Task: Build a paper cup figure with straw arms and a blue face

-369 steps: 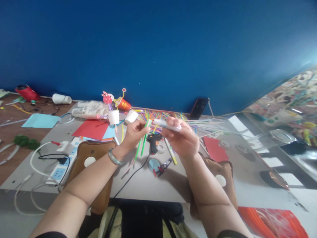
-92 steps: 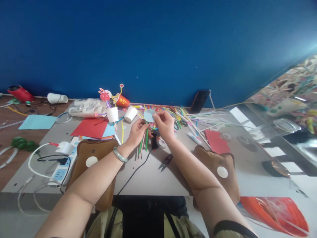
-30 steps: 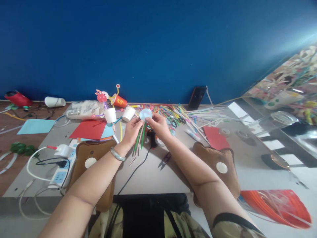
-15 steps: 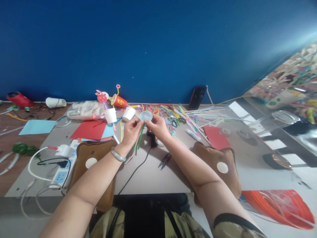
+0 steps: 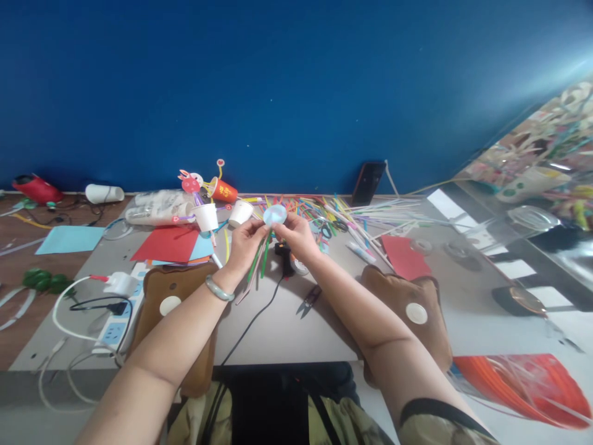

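Observation:
A pale blue round disc (image 5: 275, 214), perhaps cut paper, is held up between my two hands above the table. My left hand (image 5: 246, 244), with a jade-coloured bangle at the wrist, pinches its lower left edge. On the lower right edge, the thumb and fingers of my right hand (image 5: 297, 235) are closed. Green straws (image 5: 264, 258) show just under the hands; I cannot tell whether they lie on the table or hang from the grip. A black glue gun (image 5: 286, 261) with a cord lies below my right hand, beside a roll of tape (image 5: 301, 267).
Loose coloured straws (image 5: 319, 207) spread along the wall. White paper cups (image 5: 206, 217) and a red cup (image 5: 224, 189) stand or lie left of centre. Brown cushions (image 5: 407, 309) flank my arms. A power strip (image 5: 113, 327) lies left; a phone (image 5: 369, 183) leans on the wall.
The pale blue disc has shifted slightly right and tilted, looking rounder. My hands keep their hold, and the straws under them have moved a little.

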Tool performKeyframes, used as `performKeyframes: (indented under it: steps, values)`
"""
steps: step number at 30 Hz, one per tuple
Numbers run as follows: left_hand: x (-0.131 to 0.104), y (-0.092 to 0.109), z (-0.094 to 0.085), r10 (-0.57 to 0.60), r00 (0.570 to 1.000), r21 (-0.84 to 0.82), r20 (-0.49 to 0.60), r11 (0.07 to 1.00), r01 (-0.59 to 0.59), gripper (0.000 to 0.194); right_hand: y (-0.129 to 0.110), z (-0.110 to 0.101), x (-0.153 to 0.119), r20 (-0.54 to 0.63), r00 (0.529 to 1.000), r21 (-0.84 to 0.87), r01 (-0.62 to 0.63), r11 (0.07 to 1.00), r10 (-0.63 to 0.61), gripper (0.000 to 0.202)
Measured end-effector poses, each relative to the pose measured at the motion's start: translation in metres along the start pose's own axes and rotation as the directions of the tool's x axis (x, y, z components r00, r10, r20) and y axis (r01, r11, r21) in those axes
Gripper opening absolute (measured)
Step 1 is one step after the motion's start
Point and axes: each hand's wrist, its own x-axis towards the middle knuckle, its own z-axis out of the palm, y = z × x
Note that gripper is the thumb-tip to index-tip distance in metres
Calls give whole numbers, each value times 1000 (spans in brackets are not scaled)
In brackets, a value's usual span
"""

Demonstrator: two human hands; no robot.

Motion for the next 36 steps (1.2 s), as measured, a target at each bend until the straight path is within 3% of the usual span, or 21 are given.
performKeyframes:
  steps: [14, 20, 23, 30, 36]
  values:
    - [-2, -2, 0, 23, 999, 52, 23, 998, -24, 26, 1, 1, 0, 2, 999, -88, 52, 995, -52, 28]
    - [-3, 1, 6, -150, 979, -96, 137, 982, 164, 36, -7, -11, 6, 9, 1000, -125, 30, 992, -29, 34]
    - [-1, 2, 5, -211, 968, -121, 136, 966, 227, 34, -7, -14, 7, -13, 1000, -131, 11, 991, -13, 37]
    - [-2, 7, 4, -260, 955, -117, 143, 954, 277, 37, -8, -13, 7, 1, 1000, -104, 6, 995, -6, 39]
    - [-4, 6, 5, -236, 954, -62, 184, 966, 251, 32, -6, -14, 8, 23, 999, -41, -23, 999, 24, 40]
